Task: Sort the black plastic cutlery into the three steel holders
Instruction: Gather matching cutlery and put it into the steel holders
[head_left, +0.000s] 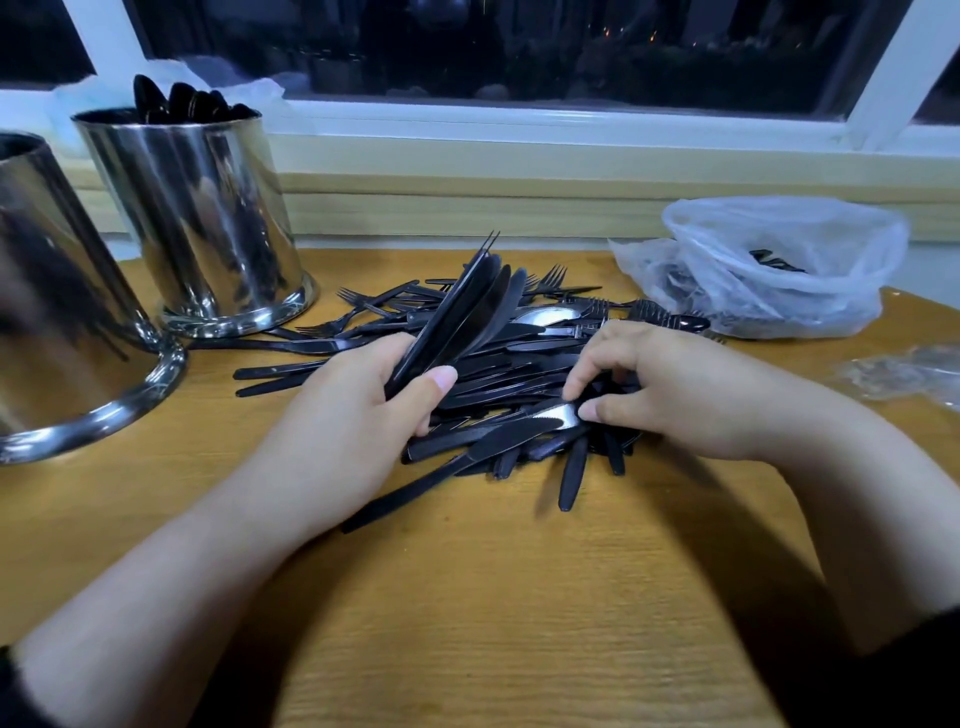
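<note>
On the wooden bench (467, 597), the left hand (358, 415) grips a bundle of black knives (462, 312), blades fanned up and away from the person. The right hand (670, 384) pinches a knife (556, 413) in the pile of black cutlery (498, 364) lying between the hands. Two steel holders stand to the left: the far holder (202, 218) contains spoons (182, 101), while the near holder (57, 312) is cut off by the frame edge. A clear plastic bag (779, 260) sits at the far right.

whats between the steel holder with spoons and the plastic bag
In the head view, the pile of black cutlery lies between the steel holder and plastic bag.
</note>
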